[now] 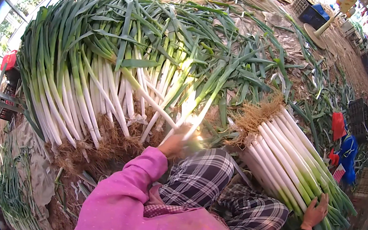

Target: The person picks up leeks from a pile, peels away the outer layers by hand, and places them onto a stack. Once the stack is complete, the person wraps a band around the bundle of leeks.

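Observation:
My left hand (177,141), partly smeared by motion, is closed around the root ends of a few long green onions (199,118). Their white shafts slant up and away from my fist, and the roots are hidden or blurred. On the right, my right hand (315,212) lies with fingers stretched out across the green part of a stacked bundle of green onions (282,151). That bundle's brown roots (260,113) point away from me, its leaves toward the lower right. A broad pile of unbundled green onions (88,86) spreads across the left, roots nearest me.
My bent knees (204,170) in plaid trousers sit between pile and bundle. Loose leaves (257,73) litter the ground beyond. At the right are a dark crate (358,117) and red and blue bags (347,158). A round-based stand (317,36) and another crate (309,12) are farther off.

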A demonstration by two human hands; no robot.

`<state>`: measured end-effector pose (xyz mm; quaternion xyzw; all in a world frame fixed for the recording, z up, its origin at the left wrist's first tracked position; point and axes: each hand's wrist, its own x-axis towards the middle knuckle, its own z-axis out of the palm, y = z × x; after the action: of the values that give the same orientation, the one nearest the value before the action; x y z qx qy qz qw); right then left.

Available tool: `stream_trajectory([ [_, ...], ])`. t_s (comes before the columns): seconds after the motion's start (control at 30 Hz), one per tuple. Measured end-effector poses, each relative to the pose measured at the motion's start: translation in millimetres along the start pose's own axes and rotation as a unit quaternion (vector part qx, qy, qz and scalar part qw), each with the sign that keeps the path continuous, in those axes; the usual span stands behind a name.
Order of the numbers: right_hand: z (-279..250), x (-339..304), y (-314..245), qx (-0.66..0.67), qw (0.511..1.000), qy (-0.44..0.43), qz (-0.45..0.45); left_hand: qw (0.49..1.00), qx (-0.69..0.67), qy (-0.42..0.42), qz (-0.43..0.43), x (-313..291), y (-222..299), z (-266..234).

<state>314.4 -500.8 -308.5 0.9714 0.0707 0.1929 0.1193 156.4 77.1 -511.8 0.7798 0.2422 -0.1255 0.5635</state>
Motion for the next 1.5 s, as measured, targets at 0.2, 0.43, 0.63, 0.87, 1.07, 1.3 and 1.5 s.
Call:
stream_trajectory([
  [0.2, 0.9, 1.6, -1.7, 0.007, 1.0, 0.004, 0.0, 0.927, 0.237, 0.226, -0.185, 15.9, -73.4, 4.5],
  [0.43, -5.3, -1.2, -2.2, 0.026, 0.999, 0.015, 0.012, 0.995, -0.011, 0.091, -0.036, 16.1, -12.0, 0.2],
  [0.63, -11.4, 2.9, -16.9, 0.041, 0.999, 0.03, 0.016, 0.986, -0.166, 0.024, -0.025, -68.2, 112.4, -36.6],
  [0.87, -17.5, 0.6, -13.1, 0.055, 0.996, 0.074, 0.018, 0.961, -0.269, -0.03, 0.059, -179.1, 211.4, -37.1],
  [1.07, -20.4, 3.4, -13.6, 0.074, 0.993, 0.093, 0.016, 0.937, 0.065, 0.017, 0.342, -138.7, 265.1, -15.7],
  [1.3, -20.8, -4.3, -11.7, 0.097, 0.991, 0.087, 0.04, 0.758, 0.185, -0.027, 0.624, 11.3, 364.9, 90.3],
  [1.5, -23.8, 1.3, -13.5, 0.117, 0.99, 0.073, 0.037, 0.758, 0.352, -0.132, 0.533, 113.8, 334.3, 201.9],
])
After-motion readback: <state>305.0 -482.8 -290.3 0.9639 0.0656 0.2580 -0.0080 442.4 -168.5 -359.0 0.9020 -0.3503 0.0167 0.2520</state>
